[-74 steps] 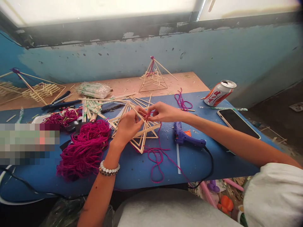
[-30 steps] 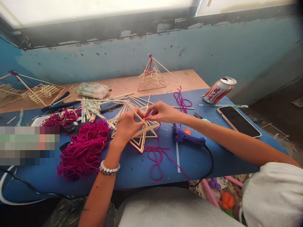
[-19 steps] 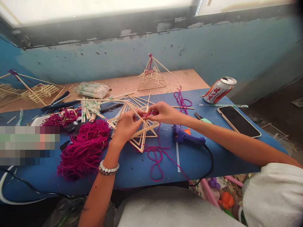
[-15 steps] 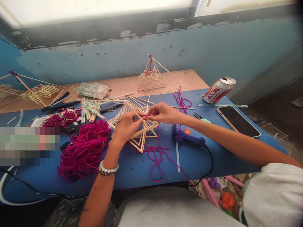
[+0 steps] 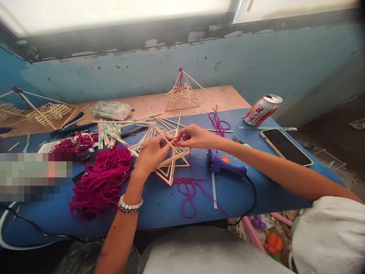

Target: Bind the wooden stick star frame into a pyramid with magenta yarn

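Observation:
Both hands meet over a frame of thin wooden sticks point(image 5: 171, 176) glued into pointed, triangular shapes, at the middle of the blue table. My left hand point(image 5: 152, 152) is closed at the frame's upper corner, thumb and fingers pinching a stick and the yarn there. Opposite it, my right hand point(image 5: 196, 137) pinches magenta yarn point(image 5: 179, 137) between thumb and forefinger, close to the stick joint. The exact loop or knot is partly hidden by the fingers. A loose yarn tail point(image 5: 186, 190) runs from the frame down across the table.
A magenta yarn heap point(image 5: 99, 182) lies left, a purple glue gun point(image 5: 225, 165) with black cord right. Beyond are a drink can point(image 5: 262, 110), a phone point(image 5: 286, 146) and a stick pyramid point(image 5: 184, 93). Packed sticks point(image 5: 111, 110) and pliers point(image 5: 72, 125) lie back left.
Both hands stay at the same joint, with only tiny finger shifts on the yarn. A dark tip has come into view at the left edge.

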A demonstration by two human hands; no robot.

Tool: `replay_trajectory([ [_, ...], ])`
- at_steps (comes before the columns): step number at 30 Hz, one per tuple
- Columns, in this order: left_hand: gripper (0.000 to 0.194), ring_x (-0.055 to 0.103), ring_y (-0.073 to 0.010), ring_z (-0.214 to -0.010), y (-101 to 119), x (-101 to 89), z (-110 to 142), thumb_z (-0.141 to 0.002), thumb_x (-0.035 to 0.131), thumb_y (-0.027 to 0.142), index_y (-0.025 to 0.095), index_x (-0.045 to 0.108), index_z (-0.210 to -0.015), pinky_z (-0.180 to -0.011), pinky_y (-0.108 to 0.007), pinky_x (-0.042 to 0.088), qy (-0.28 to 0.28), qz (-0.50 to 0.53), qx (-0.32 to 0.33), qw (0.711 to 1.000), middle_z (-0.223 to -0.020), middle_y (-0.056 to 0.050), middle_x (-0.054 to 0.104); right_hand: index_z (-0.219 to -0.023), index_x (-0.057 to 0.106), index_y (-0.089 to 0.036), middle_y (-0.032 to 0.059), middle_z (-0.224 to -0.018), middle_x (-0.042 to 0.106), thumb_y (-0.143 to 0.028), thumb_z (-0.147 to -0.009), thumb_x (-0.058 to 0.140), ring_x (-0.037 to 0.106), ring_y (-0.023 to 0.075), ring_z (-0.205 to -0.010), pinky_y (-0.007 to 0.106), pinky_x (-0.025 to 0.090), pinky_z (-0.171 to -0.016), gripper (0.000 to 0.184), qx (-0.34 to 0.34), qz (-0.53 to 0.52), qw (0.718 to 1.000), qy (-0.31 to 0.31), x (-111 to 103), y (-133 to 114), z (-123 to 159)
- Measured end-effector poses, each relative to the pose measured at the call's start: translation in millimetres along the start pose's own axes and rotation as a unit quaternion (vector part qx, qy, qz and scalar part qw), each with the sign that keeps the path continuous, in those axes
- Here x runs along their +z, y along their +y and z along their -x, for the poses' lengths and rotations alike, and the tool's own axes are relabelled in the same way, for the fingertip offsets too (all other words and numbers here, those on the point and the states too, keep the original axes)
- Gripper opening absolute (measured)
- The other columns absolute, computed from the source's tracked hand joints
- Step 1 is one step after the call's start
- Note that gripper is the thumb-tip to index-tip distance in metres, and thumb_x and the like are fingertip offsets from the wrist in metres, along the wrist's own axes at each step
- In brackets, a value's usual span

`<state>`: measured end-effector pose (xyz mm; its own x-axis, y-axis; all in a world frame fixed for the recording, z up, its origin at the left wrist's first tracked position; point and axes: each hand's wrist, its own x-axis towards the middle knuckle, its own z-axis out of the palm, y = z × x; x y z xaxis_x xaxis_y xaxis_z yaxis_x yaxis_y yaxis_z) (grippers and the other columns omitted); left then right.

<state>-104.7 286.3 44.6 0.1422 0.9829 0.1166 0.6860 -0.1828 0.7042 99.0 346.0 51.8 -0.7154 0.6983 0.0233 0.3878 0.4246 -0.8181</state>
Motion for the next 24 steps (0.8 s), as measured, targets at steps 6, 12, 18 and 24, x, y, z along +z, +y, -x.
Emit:
replay_trajectory([
  [6,0.029,0.068,-0.0208,-0.087,0.8,-0.6,1.3,-0.091,0.060,0.044,0.023,0.077,-0.100,-0.083,-0.032,0.050,-0.004,0.009,0.002,1.000,-0.084,-0.004,0.073,-0.094,0.074,-0.012,-0.0059,-0.057,0.044,-0.033,-0.089,0.061,0.027,0.0053,-0.051,0.024,0.022,-0.049,0.025,0.009,-0.011,1.000,-0.012,-0.7,-1.1,-0.4],
  [12,0.026,0.069,-0.0207,-0.088,1.4,-1.9,1.9,-0.091,0.060,0.042,0.024,0.077,-0.098,-0.084,-0.032,0.049,-0.001,0.006,0.000,1.000,-0.090,-0.004,0.075,-0.095,0.074,-0.011,-0.0047,-0.058,0.047,-0.042,-0.087,0.066,0.029,0.0061,-0.053,0.024,0.021,-0.048,0.033,0.025,-0.037,0.999,-0.022,0.0,0.6,-3.0],
  [18,0.026,0.069,-0.0207,-0.088,1.0,-1.4,1.6,-0.090,0.061,0.042,0.023,0.077,-0.098,-0.083,-0.032,0.049,0.002,0.014,-0.006,1.000,-0.093,-0.004,0.076,-0.087,0.071,-0.013,-0.0064,-0.057,0.046,-0.039,-0.083,0.070,0.030,0.0055,-0.053,0.024,0.022,-0.050,0.026,0.014,-0.007,1.000,0.027,6.4,-0.6,-2.3],
  [24,0.029,0.062,-0.0172,-0.073,5.0,-3.4,3.9,-0.087,0.064,0.044,0.024,0.078,-0.102,-0.070,-0.030,0.045,0.001,-0.013,-0.006,1.000,-0.088,-0.004,0.075,-0.084,0.070,-0.013,-0.0058,-0.057,0.047,-0.035,-0.085,0.064,0.031,0.0054,-0.054,0.025,0.023,-0.054,0.023,0.006,0.057,0.997,0.056,8.1,-5.0,0.2],
])
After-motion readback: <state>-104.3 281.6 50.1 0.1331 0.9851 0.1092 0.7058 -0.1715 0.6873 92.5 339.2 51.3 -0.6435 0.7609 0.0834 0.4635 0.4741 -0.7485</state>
